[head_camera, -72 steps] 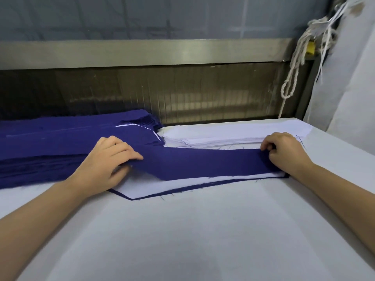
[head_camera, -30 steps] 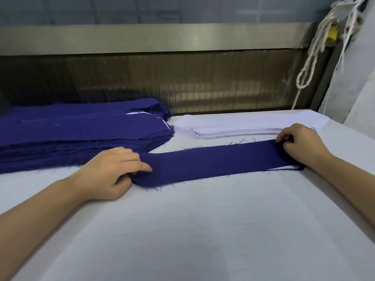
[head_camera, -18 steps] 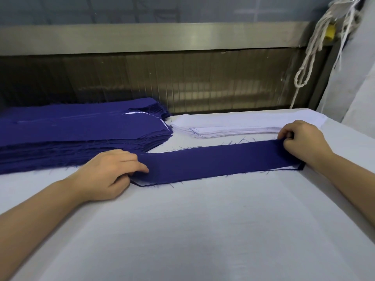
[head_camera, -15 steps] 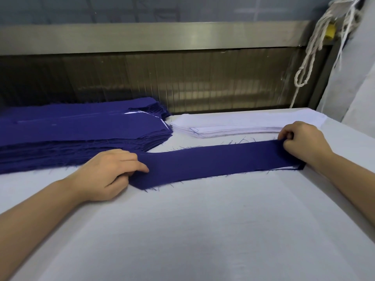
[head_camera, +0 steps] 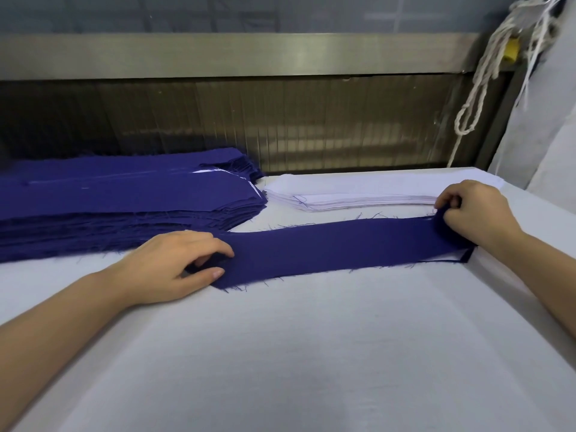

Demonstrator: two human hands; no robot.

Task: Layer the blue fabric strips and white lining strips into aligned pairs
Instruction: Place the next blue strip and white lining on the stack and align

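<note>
Right hand (head_camera: pixel 477 215) is pinching the right end of the blue strip (head_camera: pixel 336 247), fingers curling tight on the cloth and the end bunching a little under the knuckles. Left hand (head_camera: pixel 184 266) is gripping the strip's left end, thumb and index finger closing on the fabric edge, heel of the hand resting on the table (head_camera: pixel 280 353). The strip is lying stretched between both hands across the table, slanting slightly, left end nearer the person. Frayed threads are sticking out along both long edges. At the right end a white lining strip (head_camera: pixel 444 258) is peeking out from under the blue one, with a thin dark blue edge showing below that lining. How many layers are lying under there cannot be told.

Blue stack (head_camera: pixel 124 198) is sitting at the far left of the table, thick, just behind the left hand. Its right tip is reaching close to the strip's far edge; touching or not cannot be told. A sliver of white is showing on top near that tip. White lining stack (head_camera: pixel 358 194) is sitting just beyond the strip, beside the right hand, a narrow gap separating it from the blue stack. Behind the table a metal rail (head_camera: pixel 233 54) is running across above a dark ribbed panel. A white rope (head_camera: pixel 477 88) is hanging in loops at upper right.
</note>
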